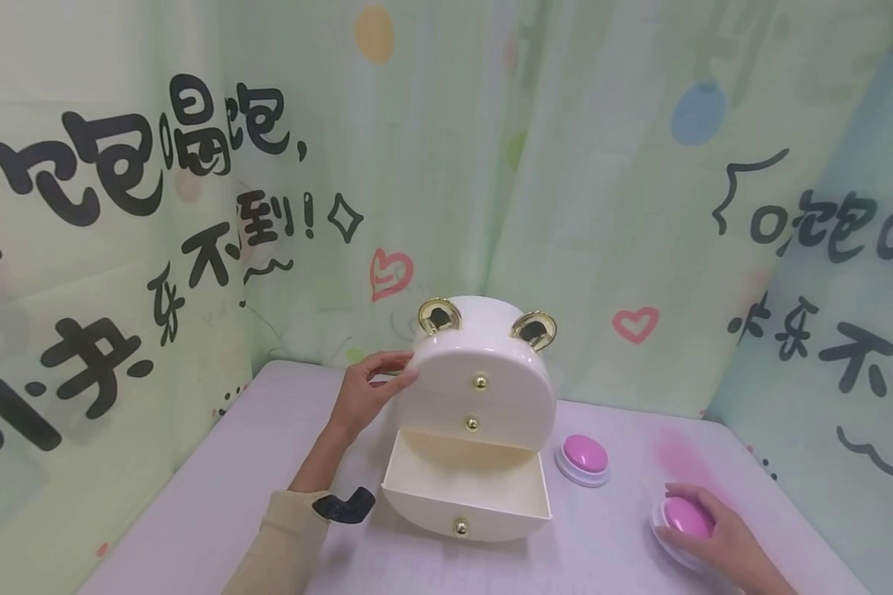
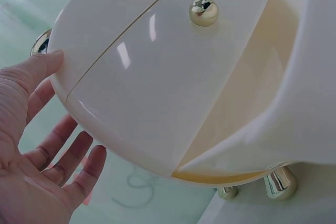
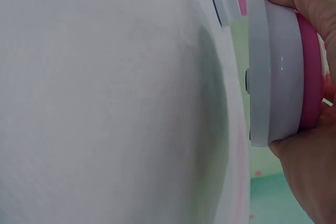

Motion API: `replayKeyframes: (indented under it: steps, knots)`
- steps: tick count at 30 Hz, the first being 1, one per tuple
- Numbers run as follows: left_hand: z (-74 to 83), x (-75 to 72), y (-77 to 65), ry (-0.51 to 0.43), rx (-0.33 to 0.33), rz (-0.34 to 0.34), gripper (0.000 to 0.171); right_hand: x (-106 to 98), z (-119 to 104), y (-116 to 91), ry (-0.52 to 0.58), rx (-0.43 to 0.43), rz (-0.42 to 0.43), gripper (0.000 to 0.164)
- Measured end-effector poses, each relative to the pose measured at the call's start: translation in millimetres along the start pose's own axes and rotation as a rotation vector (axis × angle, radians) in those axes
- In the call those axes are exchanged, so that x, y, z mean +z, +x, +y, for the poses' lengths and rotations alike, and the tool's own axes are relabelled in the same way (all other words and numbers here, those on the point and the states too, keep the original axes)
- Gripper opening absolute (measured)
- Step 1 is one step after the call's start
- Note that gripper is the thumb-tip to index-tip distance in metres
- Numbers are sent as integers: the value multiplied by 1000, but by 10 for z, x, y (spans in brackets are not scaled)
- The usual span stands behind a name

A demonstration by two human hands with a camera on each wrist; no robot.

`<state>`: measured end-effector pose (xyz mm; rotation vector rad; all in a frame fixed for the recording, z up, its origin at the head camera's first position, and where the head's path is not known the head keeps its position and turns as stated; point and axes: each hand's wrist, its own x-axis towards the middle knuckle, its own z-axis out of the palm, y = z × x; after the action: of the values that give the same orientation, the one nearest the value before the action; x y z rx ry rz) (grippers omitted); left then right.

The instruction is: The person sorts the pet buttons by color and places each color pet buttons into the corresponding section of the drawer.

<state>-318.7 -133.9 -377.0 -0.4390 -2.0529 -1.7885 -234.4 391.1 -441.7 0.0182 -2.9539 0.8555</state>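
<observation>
A glossy white drawer box (image 1: 435, 388) with two gold-rimmed eyes on top stands on the table, its bottom drawer (image 1: 417, 502) pulled out. My left hand (image 1: 365, 392) grips the box's upper left side, thumb (image 2: 44, 66) on the front edge and the other fingers along the side and behind. My right hand (image 1: 733, 545) holds a round push button (image 1: 686, 518) with a pink dome and white base, thumb and fingers around its rim. In the right wrist view that button (image 3: 283, 72) is tipped on edge, its underside raised off the table.
A second pink and white push button (image 1: 585, 454) rests on the table just right of the drawer. The pale table (image 1: 290, 413) is backed by printed curtains (image 1: 446, 165) on three sides. A black strap (image 1: 346, 506) circles my left wrist.
</observation>
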Motion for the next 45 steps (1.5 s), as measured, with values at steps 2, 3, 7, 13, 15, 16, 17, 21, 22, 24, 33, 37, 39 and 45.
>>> replayKeyframes:
  steps: [2,3,7,13,15,16,17,21,22,24,33,37,39,45]
  knots:
    - [0,1,4,0,2,0,37,6,-42,-1,10,-30,31,82]
    - [3,2,4,0,4,-1,37,11,-62,-5,19,-47,50,79]
    - [8,5,2,4,7,-2,37,41,-134,-38,79,-145,109,68]
    - [0,12,-4,0,3,-3,37,71,-255,-61,102,-177,129,68]
    - [-1,12,-4,-5,3,-3,38,77,-305,-68,108,-187,136,68]
    - [-3,11,-4,-8,2,-3,38,80,-330,-73,112,-198,143,67]
    - [-3,10,-3,-9,2,-3,38,84,-359,-79,112,-205,148,67]
    - [11,6,-1,-3,2,-6,37,101,-477,-98,128,-230,154,65]
    - [18,6,-3,-1,2,-7,37,106,-507,-102,130,-233,153,65]
    - [23,5,-5,3,2,-6,37,117,-565,-109,137,-238,151,65]
    - [28,3,-12,8,6,-7,36,146,-819,-163,144,-210,148,67]
    - [24,0,-10,5,2,-6,36,140,-906,-185,131,-224,181,67]
    - [24,1,-10,3,1,-5,36,139,-942,-195,136,-243,200,66]
    - [28,4,-11,0,2,-7,36,145,-1060,-227,171,-285,233,65]
